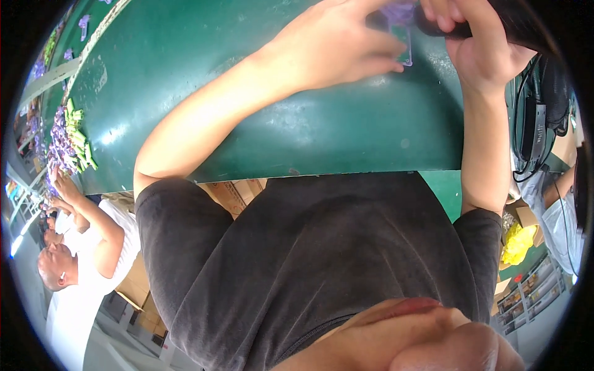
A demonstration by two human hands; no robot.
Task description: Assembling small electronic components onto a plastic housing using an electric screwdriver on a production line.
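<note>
Your left hand point(337, 49) and right hand point(476, 43) meet at the top of the frame, both on a small clear packet point(402, 37) above the table point(260, 123). At the far left edge, a heap of small parts point(68, 142) lies on that table. Below it, lower left, a co-worker point(86, 247) reaches toward the heap. Cardboard boxes point(232, 193) sit under the table's near edge, centre left.

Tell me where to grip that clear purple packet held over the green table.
Grip the clear purple packet by its free lower right corner, coming from the near side: the left hand covers its left edge, the right hand its top.
</note>
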